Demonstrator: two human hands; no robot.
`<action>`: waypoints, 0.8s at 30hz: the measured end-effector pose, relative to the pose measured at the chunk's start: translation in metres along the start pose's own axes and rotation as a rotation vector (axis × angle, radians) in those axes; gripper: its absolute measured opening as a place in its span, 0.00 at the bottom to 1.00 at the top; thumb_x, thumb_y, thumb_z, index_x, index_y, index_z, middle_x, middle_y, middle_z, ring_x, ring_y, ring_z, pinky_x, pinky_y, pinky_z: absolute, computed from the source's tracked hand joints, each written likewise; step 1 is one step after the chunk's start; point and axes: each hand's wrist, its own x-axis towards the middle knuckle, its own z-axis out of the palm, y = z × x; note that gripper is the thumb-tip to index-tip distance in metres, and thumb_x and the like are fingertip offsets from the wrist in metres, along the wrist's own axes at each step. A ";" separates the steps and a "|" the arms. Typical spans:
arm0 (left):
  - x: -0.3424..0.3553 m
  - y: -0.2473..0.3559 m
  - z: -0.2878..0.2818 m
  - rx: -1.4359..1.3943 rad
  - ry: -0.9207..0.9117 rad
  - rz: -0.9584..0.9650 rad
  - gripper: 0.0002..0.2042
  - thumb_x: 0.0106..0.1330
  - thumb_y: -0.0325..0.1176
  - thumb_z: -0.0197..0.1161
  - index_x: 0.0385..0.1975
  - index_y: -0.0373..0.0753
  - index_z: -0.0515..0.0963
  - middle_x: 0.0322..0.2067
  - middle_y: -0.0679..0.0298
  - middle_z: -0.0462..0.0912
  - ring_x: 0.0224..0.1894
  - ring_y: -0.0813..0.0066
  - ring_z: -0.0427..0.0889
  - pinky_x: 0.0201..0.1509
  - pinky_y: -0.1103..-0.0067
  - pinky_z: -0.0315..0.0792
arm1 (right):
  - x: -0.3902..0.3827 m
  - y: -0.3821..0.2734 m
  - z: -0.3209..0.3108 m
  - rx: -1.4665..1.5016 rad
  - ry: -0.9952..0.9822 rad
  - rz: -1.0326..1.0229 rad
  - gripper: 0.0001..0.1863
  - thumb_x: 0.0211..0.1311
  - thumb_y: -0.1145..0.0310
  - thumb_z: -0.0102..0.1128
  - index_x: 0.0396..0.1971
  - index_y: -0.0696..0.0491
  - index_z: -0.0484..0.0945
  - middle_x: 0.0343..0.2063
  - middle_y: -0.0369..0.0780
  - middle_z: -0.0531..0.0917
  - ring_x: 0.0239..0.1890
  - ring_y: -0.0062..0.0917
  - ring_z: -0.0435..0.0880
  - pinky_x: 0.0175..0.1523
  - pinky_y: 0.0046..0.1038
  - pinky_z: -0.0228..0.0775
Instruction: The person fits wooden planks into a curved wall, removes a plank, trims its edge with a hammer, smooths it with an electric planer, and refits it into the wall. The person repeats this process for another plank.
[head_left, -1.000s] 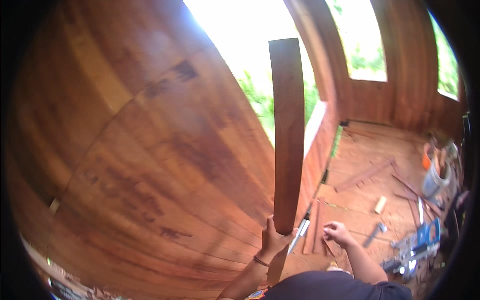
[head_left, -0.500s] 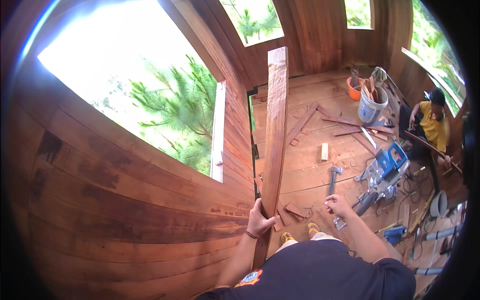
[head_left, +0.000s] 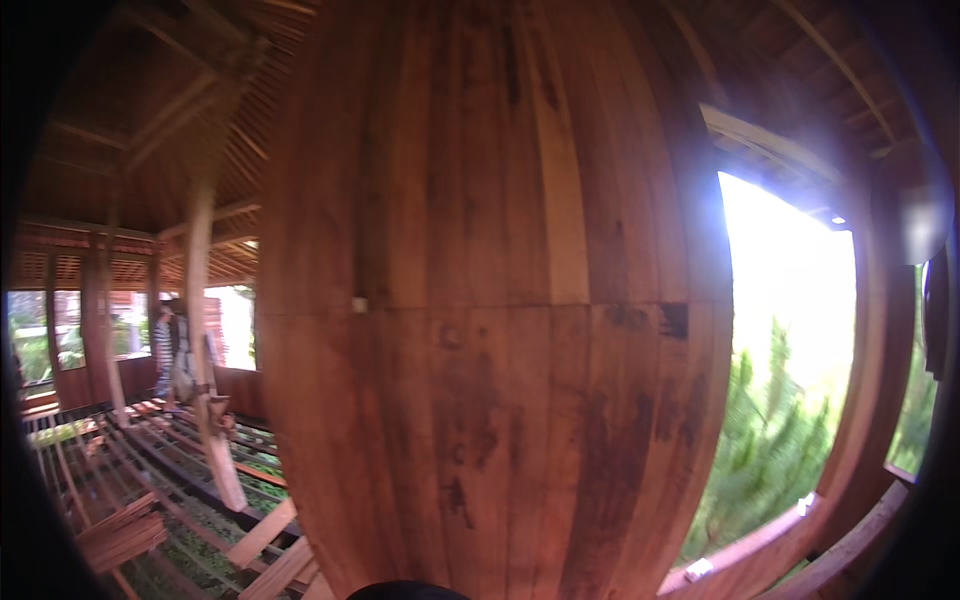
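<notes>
Both hands out of view so grip can't be told; plank wall (head_left: 500, 330) fills view near, window opening (head_left: 790, 360) right.

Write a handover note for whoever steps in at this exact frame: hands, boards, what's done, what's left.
Hands: neither is in view, so what they hold cannot be told.
Things: the view faces a plank wall up close. Window opening to the right, trees beyond. Left: open floor joists, loose boards, a post, another person farther back.
Done: this wall is boarded.
Left: the joists at left are still uncovered.
</notes>
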 end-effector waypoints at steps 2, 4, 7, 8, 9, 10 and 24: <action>-0.029 0.021 -0.013 0.067 0.065 -0.076 0.33 0.57 0.45 0.72 0.58 0.34 0.70 0.51 0.45 0.79 0.57 0.53 0.79 0.61 0.66 0.74 | 0.008 -0.009 0.005 -0.019 -0.066 -0.045 0.11 0.63 0.65 0.64 0.40 0.56 0.84 0.28 0.42 0.85 0.33 0.34 0.84 0.38 0.36 0.78; -0.052 0.041 -0.020 0.108 0.111 -0.140 0.33 0.57 0.46 0.72 0.58 0.34 0.70 0.51 0.45 0.80 0.57 0.53 0.80 0.60 0.65 0.74 | 0.013 -0.015 0.010 -0.040 -0.114 -0.073 0.12 0.62 0.64 0.65 0.40 0.56 0.84 0.29 0.43 0.85 0.34 0.35 0.85 0.39 0.37 0.78; -0.077 0.064 -0.018 0.155 0.160 -0.212 0.32 0.58 0.47 0.71 0.58 0.34 0.71 0.52 0.44 0.80 0.57 0.52 0.80 0.60 0.65 0.75 | 0.012 -0.015 0.015 -0.057 -0.174 -0.094 0.13 0.61 0.63 0.65 0.40 0.56 0.84 0.30 0.44 0.85 0.35 0.37 0.85 0.40 0.38 0.78; -0.082 0.070 -0.015 0.172 0.170 -0.229 0.32 0.59 0.47 0.71 0.58 0.35 0.71 0.52 0.44 0.80 0.57 0.52 0.80 0.59 0.65 0.75 | 0.010 -0.012 0.016 -0.057 -0.186 -0.098 0.13 0.61 0.63 0.65 0.40 0.56 0.85 0.30 0.44 0.85 0.36 0.37 0.85 0.41 0.38 0.78; -0.087 0.075 -0.013 0.181 0.174 -0.243 0.32 0.59 0.47 0.71 0.58 0.35 0.71 0.52 0.44 0.80 0.57 0.52 0.80 0.59 0.65 0.76 | 0.011 -0.009 0.018 -0.063 -0.194 -0.101 0.13 0.60 0.63 0.65 0.40 0.56 0.85 0.30 0.45 0.86 0.36 0.38 0.85 0.41 0.39 0.79; -0.092 0.080 -0.009 0.195 0.180 -0.257 0.32 0.60 0.48 0.71 0.58 0.35 0.71 0.53 0.44 0.80 0.57 0.52 0.80 0.59 0.65 0.76 | 0.010 -0.003 0.019 -0.065 -0.205 -0.096 0.13 0.60 0.63 0.65 0.40 0.56 0.85 0.31 0.45 0.86 0.37 0.38 0.85 0.42 0.39 0.79; 0.013 0.095 0.043 0.352 -0.096 -0.133 0.35 0.52 0.47 0.76 0.57 0.36 0.72 0.43 0.41 0.86 0.48 0.42 0.85 0.51 0.57 0.79 | -0.162 0.328 0.003 -0.239 0.233 0.530 0.17 0.55 0.59 0.67 0.39 0.56 0.86 0.36 0.50 0.88 0.43 0.47 0.88 0.47 0.44 0.80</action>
